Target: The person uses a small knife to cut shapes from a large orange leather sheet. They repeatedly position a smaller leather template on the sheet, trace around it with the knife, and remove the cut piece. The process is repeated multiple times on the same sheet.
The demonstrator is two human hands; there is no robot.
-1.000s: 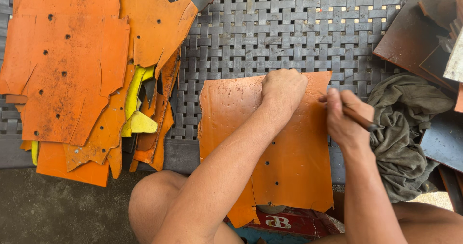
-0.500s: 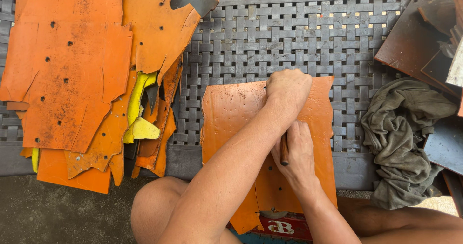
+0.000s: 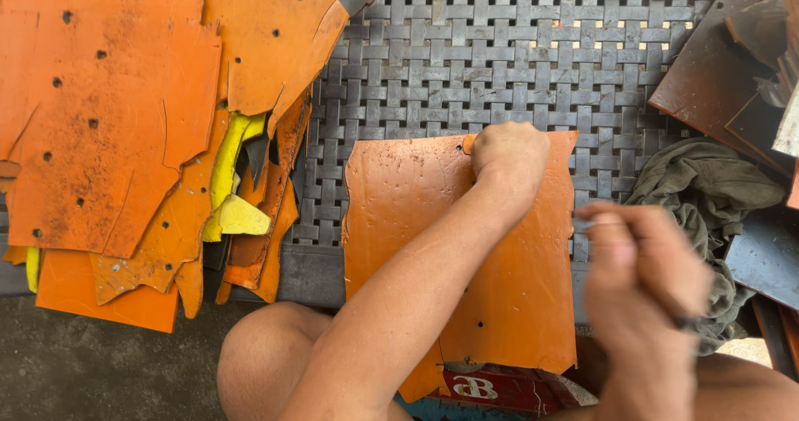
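An orange rubbery sheet (image 3: pixel 416 213) with small holes lies flat on a dark woven mat (image 3: pixel 499 63) in front of me. My left hand (image 3: pixel 509 153) is a fist at the sheet's top edge, pinning it down and pinching a curled bit of the edge. My right hand (image 3: pixel 645 275) is blurred with motion off the sheet's right edge, fingers closed. A small dark end of a tool shows at its lower side; the rest of the tool is hidden in the fist.
A pile of torn orange sheets (image 3: pixel 108 138) with yellow scraps (image 3: pixel 233 188) covers the left. A grey-green cloth (image 3: pixel 707 188) and dark brown sheets (image 3: pixel 716 80) lie at the right. A red box (image 3: pixel 491 385) sits under the sheet's near edge, by my knee (image 3: pixel 266 363).
My right hand, which was over the sheet's lower middle half a second ago, has swung fast to the right, off the sheet's edge. My left hand stays on the top edge.
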